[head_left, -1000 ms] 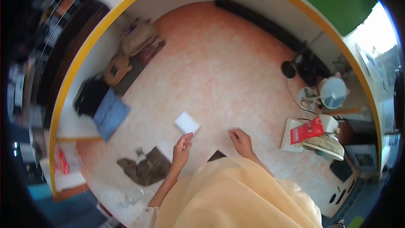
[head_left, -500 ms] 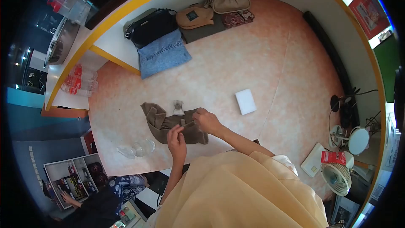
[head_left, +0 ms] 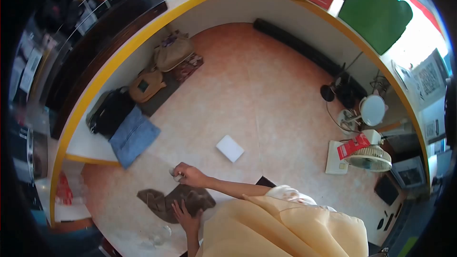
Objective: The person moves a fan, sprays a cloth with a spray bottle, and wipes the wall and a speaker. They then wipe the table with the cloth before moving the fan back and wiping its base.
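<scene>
L hand lies open, palm flat on brown cloth, pressing its near-R part. R hand reaches across the body, fingers curled round small pale item, mostly hidden, can't ID it. Cloth lies crumpled nr front-left edge of counter; pale item sits just behind the cloth. White block lies mid-counter, apart from R hand. Denim piece, black bag and tan bag along left edge. Fan at right edge.
</scene>
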Action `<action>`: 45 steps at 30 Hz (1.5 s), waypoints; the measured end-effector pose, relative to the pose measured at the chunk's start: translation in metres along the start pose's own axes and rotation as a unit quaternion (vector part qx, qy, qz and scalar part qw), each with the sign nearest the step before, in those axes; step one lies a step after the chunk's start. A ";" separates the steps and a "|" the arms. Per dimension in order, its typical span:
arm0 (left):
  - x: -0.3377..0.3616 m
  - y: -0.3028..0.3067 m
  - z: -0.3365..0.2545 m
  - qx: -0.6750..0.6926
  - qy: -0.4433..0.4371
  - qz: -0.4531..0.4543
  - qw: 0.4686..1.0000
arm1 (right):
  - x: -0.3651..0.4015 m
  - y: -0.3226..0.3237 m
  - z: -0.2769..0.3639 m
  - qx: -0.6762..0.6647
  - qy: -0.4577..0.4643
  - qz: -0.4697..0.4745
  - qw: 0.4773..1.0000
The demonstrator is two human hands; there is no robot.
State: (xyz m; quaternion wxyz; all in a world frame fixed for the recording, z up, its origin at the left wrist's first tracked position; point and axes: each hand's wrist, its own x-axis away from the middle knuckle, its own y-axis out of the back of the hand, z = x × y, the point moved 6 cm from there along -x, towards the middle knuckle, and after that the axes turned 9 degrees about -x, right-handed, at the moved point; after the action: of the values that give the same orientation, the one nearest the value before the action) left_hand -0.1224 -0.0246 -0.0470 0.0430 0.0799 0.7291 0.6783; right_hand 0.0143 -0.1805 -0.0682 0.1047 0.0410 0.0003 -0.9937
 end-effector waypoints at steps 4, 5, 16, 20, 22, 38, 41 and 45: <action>-0.013 -0.032 0.044 0.056 0.031 0.030 0.997 | 0.043 0.122 0.018 -0.269 -0.129 -0.156 0.942; -0.028 -0.028 0.048 0.093 0.092 0.051 0.990 | 0.062 0.153 0.018 -0.311 -0.121 -0.198 0.921; -0.157 0.141 -0.191 0.621 -0.052 -0.169 0.764 | 0.249 0.287 0.050 -0.359 -0.050 -0.509 0.781; -0.180 0.145 -0.324 0.624 -0.152 -0.043 0.766 | 0.276 0.302 0.072 -0.380 0.032 -0.546 0.746; -0.193 0.089 -0.362 0.567 -0.152 0.001 0.810 | 0.284 0.313 0.080 -0.361 0.040 -0.563 0.743; -0.100 0.001 -0.210 0.761 0.162 0.094 0.621 | 0.123 0.176 0.080 -0.006 -0.090 -0.176 0.980; -0.075 -0.005 -0.139 0.725 0.278 0.031 0.629 | 0.092 0.128 0.074 0.057 -0.067 -0.130 0.988; -0.027 -0.031 -0.080 0.710 0.373 -0.017 0.597 | 0.059 0.012 0.082 0.009 -0.110 0.111 0.988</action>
State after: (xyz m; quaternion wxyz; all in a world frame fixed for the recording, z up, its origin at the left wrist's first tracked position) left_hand -0.1111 -0.1105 -0.0730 -0.2913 -0.1867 0.9345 -0.0837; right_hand -0.0470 -0.2051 0.0092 0.2134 -0.0680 -0.0251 -0.9743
